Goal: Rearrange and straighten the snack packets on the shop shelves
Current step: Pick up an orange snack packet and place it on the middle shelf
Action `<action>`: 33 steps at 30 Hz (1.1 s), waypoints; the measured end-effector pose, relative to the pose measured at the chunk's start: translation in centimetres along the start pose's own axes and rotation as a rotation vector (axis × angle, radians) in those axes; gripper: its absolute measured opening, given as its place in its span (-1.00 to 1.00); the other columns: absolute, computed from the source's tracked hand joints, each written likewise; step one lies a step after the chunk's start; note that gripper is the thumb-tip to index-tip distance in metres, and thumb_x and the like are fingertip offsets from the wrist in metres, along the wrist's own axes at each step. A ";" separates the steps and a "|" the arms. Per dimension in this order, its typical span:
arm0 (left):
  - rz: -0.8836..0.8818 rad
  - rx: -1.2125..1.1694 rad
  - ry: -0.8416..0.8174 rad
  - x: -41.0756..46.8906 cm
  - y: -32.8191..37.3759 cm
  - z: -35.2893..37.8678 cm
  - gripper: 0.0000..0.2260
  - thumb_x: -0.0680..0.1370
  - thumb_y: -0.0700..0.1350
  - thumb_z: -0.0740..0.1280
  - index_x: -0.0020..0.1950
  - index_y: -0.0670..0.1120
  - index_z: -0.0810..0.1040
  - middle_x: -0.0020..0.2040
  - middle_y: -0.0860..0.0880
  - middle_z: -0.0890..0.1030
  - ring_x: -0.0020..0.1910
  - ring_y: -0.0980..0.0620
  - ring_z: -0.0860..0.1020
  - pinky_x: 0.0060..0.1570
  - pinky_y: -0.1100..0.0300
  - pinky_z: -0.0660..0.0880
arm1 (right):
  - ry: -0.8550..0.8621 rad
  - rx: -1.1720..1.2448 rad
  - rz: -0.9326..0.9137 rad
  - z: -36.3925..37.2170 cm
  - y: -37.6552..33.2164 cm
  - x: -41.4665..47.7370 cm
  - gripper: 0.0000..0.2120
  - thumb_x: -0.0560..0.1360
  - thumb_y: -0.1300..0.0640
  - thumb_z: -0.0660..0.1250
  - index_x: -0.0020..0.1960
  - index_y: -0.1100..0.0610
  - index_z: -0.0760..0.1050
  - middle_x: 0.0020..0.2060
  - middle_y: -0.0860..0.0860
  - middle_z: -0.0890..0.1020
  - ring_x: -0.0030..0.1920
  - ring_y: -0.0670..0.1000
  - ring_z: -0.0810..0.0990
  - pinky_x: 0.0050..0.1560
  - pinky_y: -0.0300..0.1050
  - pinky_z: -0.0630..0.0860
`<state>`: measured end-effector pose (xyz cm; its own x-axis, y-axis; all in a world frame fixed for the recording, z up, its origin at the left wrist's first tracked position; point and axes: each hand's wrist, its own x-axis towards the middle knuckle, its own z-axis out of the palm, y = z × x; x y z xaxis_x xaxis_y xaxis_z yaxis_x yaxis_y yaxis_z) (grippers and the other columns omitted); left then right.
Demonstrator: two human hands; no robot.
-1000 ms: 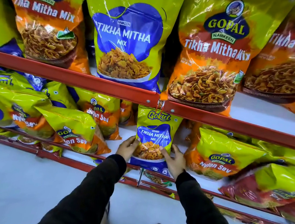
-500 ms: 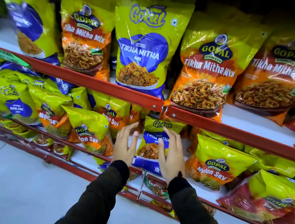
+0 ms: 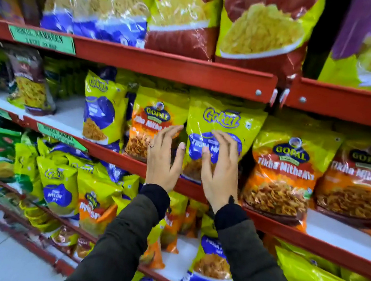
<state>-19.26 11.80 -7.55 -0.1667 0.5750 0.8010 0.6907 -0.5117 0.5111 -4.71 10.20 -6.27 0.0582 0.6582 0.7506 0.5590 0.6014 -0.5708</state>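
1. The Gokul packet (image 3: 223, 126) stands upright at the middle shelf's red front edge (image 3: 286, 228), crowded by Gopal packets (image 3: 283, 168) either side.
2. Left hand (image 3: 164, 158) and right hand (image 3: 219, 169) are raised, fingers spread and curled, gripping nothing; the right's fingertips are against the packet's face.

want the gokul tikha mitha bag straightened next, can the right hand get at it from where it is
Probably yes. The right hand is already spread in front of the Gokul bag, fingers over its blue panel, nothing between them; contact itself is unclear.
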 end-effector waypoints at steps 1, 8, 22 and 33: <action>-0.001 -0.008 0.009 1.2 -0.8 -0.5 -0.69 0.66 -0.05 0.17 0.41 0.03 0.39 0.33 0.05 0.46 0.35 0.11 0.40 0.35 0.21 0.29 | 0.000 0.012 0.014 1.1 -0.7 0.9 -0.61 0.65 0.06 0.23 0.45 0.12 0.43 0.38 0.02 0.46 0.42 -0.03 0.45 0.43 -0.35 0.30; -0.229 -0.032 0.044 6.1 -7.1 -2.2 -0.60 0.65 -0.08 0.15 0.50 -0.10 0.30 0.46 -0.12 0.35 0.48 -0.05 0.29 0.41 0.25 0.15 | -0.173 -0.055 0.362 8.1 -3.3 4.7 -0.60 0.62 -0.07 0.23 0.28 0.19 0.57 0.12 0.19 0.70 0.14 0.20 0.68 0.16 0.12 0.60; -0.738 -0.612 0.154 11.0 -15.7 -3.6 -0.77 0.53 -0.08 0.43 0.07 -0.21 0.59 -0.18 0.02 0.62 -0.23 0.32 0.60 -0.24 0.46 0.48 | 0.075 0.095 0.541 13.4 -1.7 7.6 -0.72 0.56 0.04 0.40 -0.10 0.27 0.64 -0.18 0.17 0.71 -0.21 0.07 0.64 -0.09 -0.06 0.51; -0.625 -0.804 0.262 8.7 -10.3 -7.9 -0.91 0.49 0.01 0.45 -0.11 0.01 0.64 -0.30 0.13 0.68 -0.25 0.18 0.57 -0.14 0.25 0.51 | 0.150 0.555 0.462 8.1 -4.9 4.5 -0.86 0.52 0.08 0.46 -0.05 0.15 0.71 -0.22 -0.12 0.75 -0.15 -0.22 0.69 -0.08 -0.37 0.56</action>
<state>-33.40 17.01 -3.38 -0.5452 0.7762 0.3166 -0.2256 -0.4996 0.8364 -13.94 13.89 -2.77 0.3217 0.8548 0.4073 -0.0483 0.4444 -0.8945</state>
